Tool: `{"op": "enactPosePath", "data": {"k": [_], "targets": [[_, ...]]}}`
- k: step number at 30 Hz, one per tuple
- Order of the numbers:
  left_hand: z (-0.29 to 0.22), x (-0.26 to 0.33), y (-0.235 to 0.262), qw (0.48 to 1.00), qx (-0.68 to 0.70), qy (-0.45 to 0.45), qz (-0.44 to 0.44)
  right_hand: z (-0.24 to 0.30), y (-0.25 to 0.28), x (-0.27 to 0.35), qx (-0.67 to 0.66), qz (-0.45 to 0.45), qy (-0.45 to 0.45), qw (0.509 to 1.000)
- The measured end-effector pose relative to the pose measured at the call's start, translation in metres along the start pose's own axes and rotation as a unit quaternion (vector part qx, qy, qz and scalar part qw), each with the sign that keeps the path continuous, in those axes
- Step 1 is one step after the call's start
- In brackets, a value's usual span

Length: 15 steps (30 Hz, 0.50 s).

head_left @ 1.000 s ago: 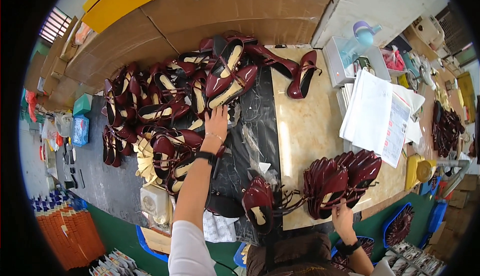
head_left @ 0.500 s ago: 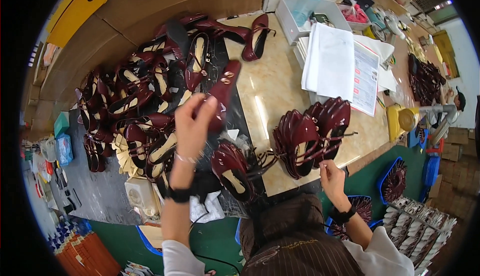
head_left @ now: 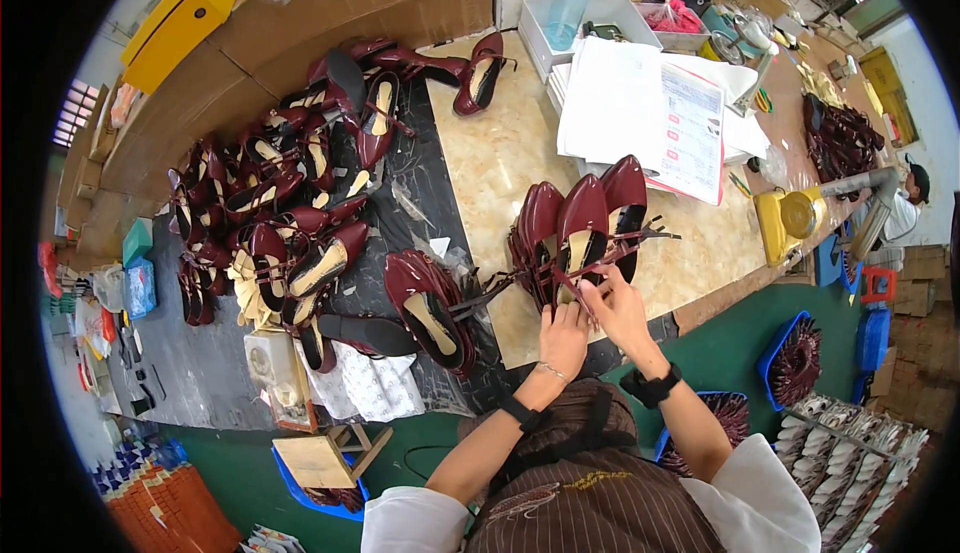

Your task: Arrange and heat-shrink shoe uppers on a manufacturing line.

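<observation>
A burgundy patent shoe point(head_left: 583, 218) with a pointed toe and beige insole stands in a close group on the marbled board, its toe facing away from me. At its heel end, my left hand point(head_left: 565, 341) is closed with bent fingers on the shoe's back. Just right of it, my right hand point(head_left: 617, 311) pinches at the same shoe's thin strap, fingertips partly hidden. Matching shoes touch it on both sides, one at the left point(head_left: 535, 221) and one at the right point(head_left: 628, 198). Another nested stack of burgundy shoes point(head_left: 425, 303) lies left of my hands.
A heap of loose burgundy shoes point(head_left: 265, 193) covers the black mat at left. One shoe point(head_left: 480, 73) lies apart at the back. Papers point(head_left: 615, 103), a white bin point(head_left: 540, 48) with a bottle and a yellow tool point(head_left: 775, 223) are on the table's right. Blue baskets point(head_left: 770, 353) stand below.
My left hand has come from the heap, where it carried a shoe, right to the grouped shoes. Another shoe now stands in that group. My right hand has moved left onto its strap.
</observation>
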<state>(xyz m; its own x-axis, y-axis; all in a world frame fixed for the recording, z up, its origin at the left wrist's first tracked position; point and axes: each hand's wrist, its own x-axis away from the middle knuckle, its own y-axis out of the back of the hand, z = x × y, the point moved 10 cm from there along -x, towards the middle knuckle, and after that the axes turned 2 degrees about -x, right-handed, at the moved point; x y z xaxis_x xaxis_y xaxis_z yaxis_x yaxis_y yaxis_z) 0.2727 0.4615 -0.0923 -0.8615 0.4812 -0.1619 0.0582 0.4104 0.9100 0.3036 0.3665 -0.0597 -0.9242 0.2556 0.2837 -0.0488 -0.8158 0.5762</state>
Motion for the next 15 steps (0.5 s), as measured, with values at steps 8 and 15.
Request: {"op": "enactPosePath", "data": {"k": [8,15], "targets": [[0.056,-0.013,0.067,0.96,0.216,0.142,-0.111,-0.03,-0.004,-0.013,0.079,-0.046,0.02,0.996],[0.066,-0.017,-0.008,0.925,0.328,0.192,-0.011,-0.018,-0.016,-0.02,0.142,-0.002,0.102,0.985]]}}
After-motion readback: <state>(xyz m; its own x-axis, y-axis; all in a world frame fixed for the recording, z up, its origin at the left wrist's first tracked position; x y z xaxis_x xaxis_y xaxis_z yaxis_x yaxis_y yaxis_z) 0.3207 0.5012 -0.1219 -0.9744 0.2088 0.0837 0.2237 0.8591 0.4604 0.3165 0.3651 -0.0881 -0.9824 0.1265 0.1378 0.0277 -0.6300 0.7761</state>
